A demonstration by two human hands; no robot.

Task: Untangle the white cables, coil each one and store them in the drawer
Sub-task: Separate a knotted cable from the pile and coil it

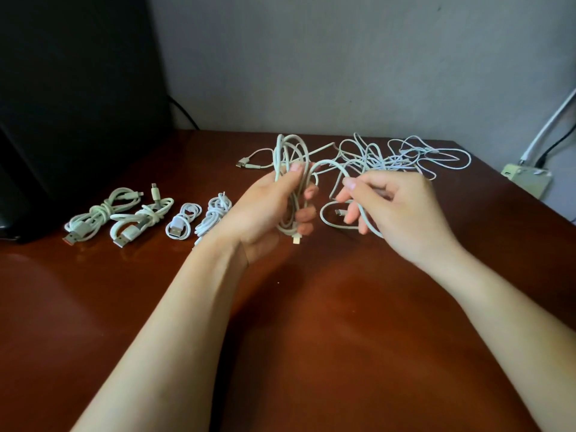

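Coils (149, 213) done at nine o'clock: four; fifth cable (290, 157) gripped in left hand (268, 213), pinched by right hand (399, 210); tangle (405, 157) pending at one o'clock.

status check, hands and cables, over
Left hand grips half-coiled cable. Right hand pinches its free strand. Four coiled cables lie left; tangled pile behind.

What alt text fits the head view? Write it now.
The left hand grips a half-coiled white cable while the right hand pinches its loose length. Four coiled cables lie at left on the brown table; a tangle lies behind.
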